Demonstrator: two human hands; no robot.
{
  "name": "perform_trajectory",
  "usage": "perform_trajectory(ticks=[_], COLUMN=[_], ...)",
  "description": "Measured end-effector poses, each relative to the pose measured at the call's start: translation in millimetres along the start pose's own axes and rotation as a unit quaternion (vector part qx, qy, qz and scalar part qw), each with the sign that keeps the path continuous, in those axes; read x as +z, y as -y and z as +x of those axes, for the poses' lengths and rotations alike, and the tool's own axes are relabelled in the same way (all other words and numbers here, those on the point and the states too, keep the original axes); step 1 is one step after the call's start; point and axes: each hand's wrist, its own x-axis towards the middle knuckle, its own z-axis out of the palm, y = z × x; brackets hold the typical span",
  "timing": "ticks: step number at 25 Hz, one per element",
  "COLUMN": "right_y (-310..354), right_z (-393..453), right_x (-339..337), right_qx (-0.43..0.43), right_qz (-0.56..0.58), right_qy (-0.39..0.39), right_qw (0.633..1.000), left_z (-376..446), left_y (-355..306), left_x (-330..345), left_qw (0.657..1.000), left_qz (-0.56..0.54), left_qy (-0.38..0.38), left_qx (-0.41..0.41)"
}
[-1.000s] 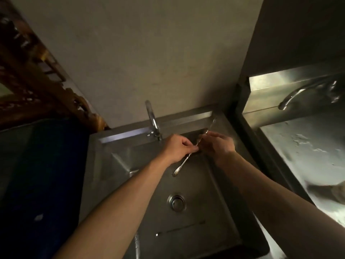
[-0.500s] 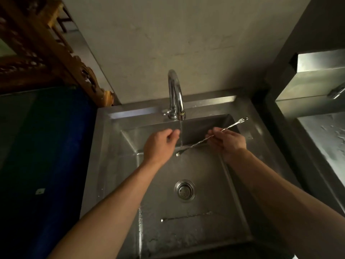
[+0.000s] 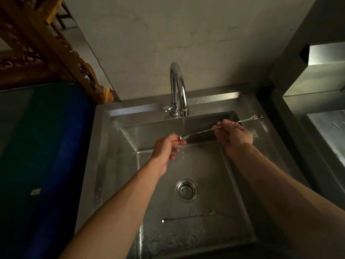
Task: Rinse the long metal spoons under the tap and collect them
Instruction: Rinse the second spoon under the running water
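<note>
pinching 1 long spoon (image 3: 209, 129) between both hands, left hand (image 3: 165, 146) at bowl, right hand (image 3: 235, 135) mid-handle

Sink at frame centre, tap behind it, two spoons and two hands within.

The sink (image 3: 248, 184) is being seen in the middle of the frame, with the tap (image 3: 177, 86) standing at its upper edge and the drain (image 3: 186, 190) set in its floor below centre. A long spoon (image 3: 211, 128) is being held across the upper part of the basin, under the tap's stream, between the left hand (image 3: 165, 146) at its left end and the right hand (image 3: 235, 136) further right. A second spoon (image 3: 188, 217) is lying on the sink floor, below the drain. A carved wooden frame (image 3: 46, 43) is occupying the upper left, a metal counter (image 3: 317, 81) the right edge.
</note>
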Motion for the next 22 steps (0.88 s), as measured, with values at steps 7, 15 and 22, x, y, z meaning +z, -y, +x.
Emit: perform_trajectory(ticks=[7,15,22], right_y=[13,12,17], right_z=[9,16,17], right_x=[8,20,19], right_qx=[-0.015,-0.014,-0.015], right_qz=[0.013,0.014,0.021], right_qy=[-0.013,-0.005,-0.001], right_qw=[1.0,1.0,1.0], left_z=[9,16,23], left_y=[-11,-14,-11], left_x=[15,20,13], left_qw=[1.0,0.994,0.989], left_qz=[0.005,0.02,0.025], left_qy=[-0.02,-0.059,-0.085], left_qx=[0.007,0.095,0.114])
